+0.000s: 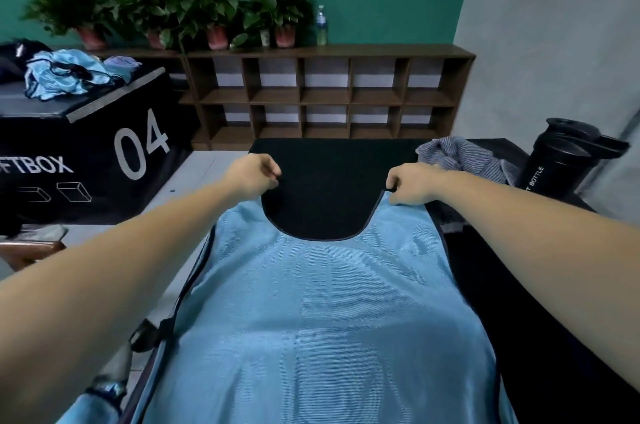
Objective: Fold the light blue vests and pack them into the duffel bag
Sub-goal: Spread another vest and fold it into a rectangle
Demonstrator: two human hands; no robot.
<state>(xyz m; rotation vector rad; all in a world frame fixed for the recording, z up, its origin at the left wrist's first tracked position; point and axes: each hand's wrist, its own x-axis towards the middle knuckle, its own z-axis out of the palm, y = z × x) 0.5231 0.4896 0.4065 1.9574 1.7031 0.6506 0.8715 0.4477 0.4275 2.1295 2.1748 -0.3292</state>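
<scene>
Light blue mesh fills most of the head view: one vest [311,302] lies spread flat on a black padded surface [329,174], with its neck opening toward the far end. The right hand [412,184] pinches the dark-trimmed end of the right shoulder strap between thumb and curled fingers. The left hand [254,174] is curled the same way at the left strap, though the forearm hides most of that strap. Judged purpose: holding both straps taut keeps the cloth square and smooth for a first fold. A crumpled grey towel [464,157] lies just beside the right hand, with a black shaker bottle [561,157] beyond it; both crowd the far right corner. Further blue vests [65,73] are heaped on a black box [104,146] well to the left. A wooden shelf [325,94] carrying potted plants stands against the green wall. No duffel bag can be identified with certainty.
</scene>
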